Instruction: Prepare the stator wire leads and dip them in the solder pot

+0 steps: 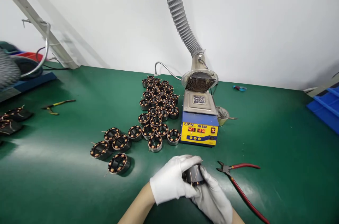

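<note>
Both hands wear white gloves and grip one motor stator (194, 175), a dark ring with copper wire ends hanging down its side. My left hand (173, 178) wraps it from the left, thumb below and fingers over the top. From the right and below, my right hand (212, 192) closes on the same ring. Just right of the hands lie red-handled cutting pliers (227, 169) with their jaws apart. Beyond the hands stands a blue and yellow solder pot (200, 132) with red lit digits and a square well on top.
Several wound stators (156, 119) crowd the green table (265, 121) left of the solder pot, with a few larger ones (119, 164) nearer. A fume hose (180, 15) hangs over the pot. Yellow-handled pliers (57, 104) lie left; a small tin (222, 115) stands beside the pot.
</note>
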Demonstrator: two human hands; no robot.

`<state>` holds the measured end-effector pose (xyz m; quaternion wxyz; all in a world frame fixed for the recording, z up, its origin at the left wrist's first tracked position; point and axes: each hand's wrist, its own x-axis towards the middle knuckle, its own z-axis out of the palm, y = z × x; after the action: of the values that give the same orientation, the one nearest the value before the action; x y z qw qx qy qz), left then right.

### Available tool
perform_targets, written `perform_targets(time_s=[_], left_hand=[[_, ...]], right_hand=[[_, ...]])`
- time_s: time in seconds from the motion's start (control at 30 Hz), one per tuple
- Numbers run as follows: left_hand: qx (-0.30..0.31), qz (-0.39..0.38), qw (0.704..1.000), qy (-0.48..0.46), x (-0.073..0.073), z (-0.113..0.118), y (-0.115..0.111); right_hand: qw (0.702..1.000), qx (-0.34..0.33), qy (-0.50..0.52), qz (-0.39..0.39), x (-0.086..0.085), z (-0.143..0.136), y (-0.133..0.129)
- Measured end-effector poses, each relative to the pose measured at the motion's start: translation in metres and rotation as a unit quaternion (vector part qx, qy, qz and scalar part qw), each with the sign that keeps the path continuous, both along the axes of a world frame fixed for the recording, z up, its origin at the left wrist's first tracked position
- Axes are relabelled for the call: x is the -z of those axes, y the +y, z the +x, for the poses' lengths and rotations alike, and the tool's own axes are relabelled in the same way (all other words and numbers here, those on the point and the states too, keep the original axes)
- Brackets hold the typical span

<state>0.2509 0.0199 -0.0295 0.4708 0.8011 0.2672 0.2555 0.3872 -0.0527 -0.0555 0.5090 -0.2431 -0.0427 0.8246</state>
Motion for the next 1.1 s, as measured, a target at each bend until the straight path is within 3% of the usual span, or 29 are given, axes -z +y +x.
perform_targets(time_s=[0.2, 0.37, 0.5, 0.63, 0.67, 0.8, 0.87, 0.97, 1.1], left_hand=[[0.018, -0.091, 0.995, -0.025, -0.002, -0.003, 0.002], [0.034, -0.135, 0.99, -0.025, -0.005, -0.003, 0.003], [-0.074, -0.148, 0.978, -0.128, -0.003, 0.008, 0.0], [-0.22, -0.292, 0.907, -0.211, 0.006, 0.011, 0.004], [-0.224, -0.304, 0.9, -0.217, 0.007, 0.009, 0.005], [-0.167, -0.318, 0.924, -0.133, 0.006, 0.011, 0.0], [-0.199, -0.325, 0.916, -0.125, 0.004, 0.019, -0.006], [-0.282, -0.339, 0.879, -0.182, 0.002, 0.028, -0.011], [-0.344, -0.35, 0.819, -0.295, 0.007, 0.017, -0.001]], right_hand=[[0.999, -0.029, -0.008, -0.022, -0.003, 0.002, -0.003], [1.0, -0.015, 0.014, -0.008, 0.002, -0.002, -0.002], [1.0, -0.002, 0.023, 0.015, 0.005, -0.005, -0.002], [0.999, -0.031, 0.023, 0.026, -0.001, -0.002, -0.001], [0.999, -0.035, 0.027, 0.026, -0.003, -0.002, -0.001], [0.999, 0.007, 0.021, 0.029, -0.003, -0.006, 0.0], [0.999, 0.035, 0.005, 0.036, -0.001, -0.01, 0.0], [0.998, 0.053, -0.007, 0.023, 0.001, -0.013, -0.001], [1.0, 0.025, 0.009, 0.016, 0.0, -0.008, -0.003]])
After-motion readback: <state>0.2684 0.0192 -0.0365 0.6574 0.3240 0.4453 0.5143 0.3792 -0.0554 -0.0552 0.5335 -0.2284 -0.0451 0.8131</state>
